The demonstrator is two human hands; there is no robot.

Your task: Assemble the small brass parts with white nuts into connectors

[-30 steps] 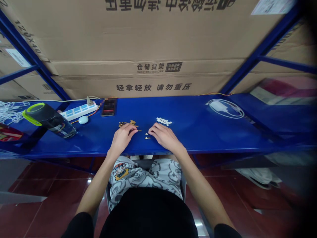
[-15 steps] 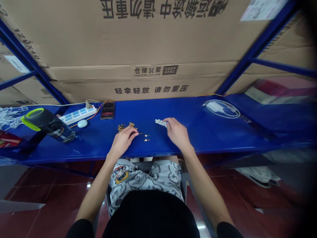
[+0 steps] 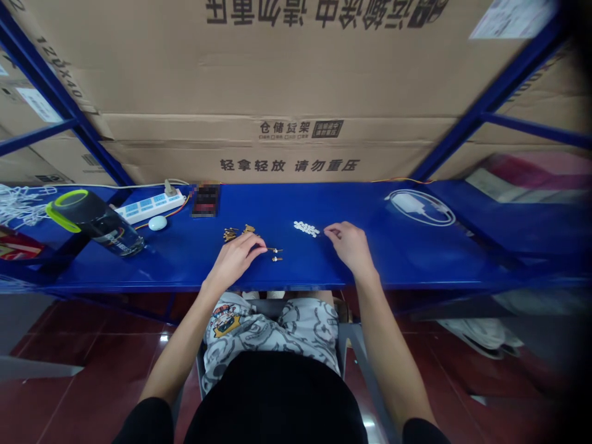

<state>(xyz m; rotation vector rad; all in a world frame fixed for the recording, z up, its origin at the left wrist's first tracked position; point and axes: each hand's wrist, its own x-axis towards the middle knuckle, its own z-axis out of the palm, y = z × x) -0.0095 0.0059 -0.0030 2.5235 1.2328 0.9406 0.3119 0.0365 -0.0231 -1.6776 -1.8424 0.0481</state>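
Observation:
My left hand (image 3: 235,254) pinches a thin brass-coloured screw (image 3: 271,249) that points to the right. Behind that hand lies a small heap of brass-coloured screws (image 3: 230,234), partly covered by my fingers. Two screws with white pieces on them, an upper one (image 3: 276,251) and a lower one (image 3: 277,259), rest on the blue table just right of my left fingertips. Farther right is a cluster of small white pieces (image 3: 306,229). My right hand (image 3: 349,243) is beside this cluster, apart from it, thumb and fingertips pressed together; whatever is between them is hidden.
On the left stand a dark bottle (image 3: 99,225) with a green loop, a white power strip (image 3: 150,206) and a round white object (image 3: 158,223). A dark box (image 3: 206,200) lies behind them. At the right is a coiled white cable with a charger (image 3: 419,206). Cardboard (image 3: 277,80) backs the table.
My right hand has drawn back to the right, off the white pieces, which now show fully. My left hand has shifted slightly right with the screw; the view has turned a little.

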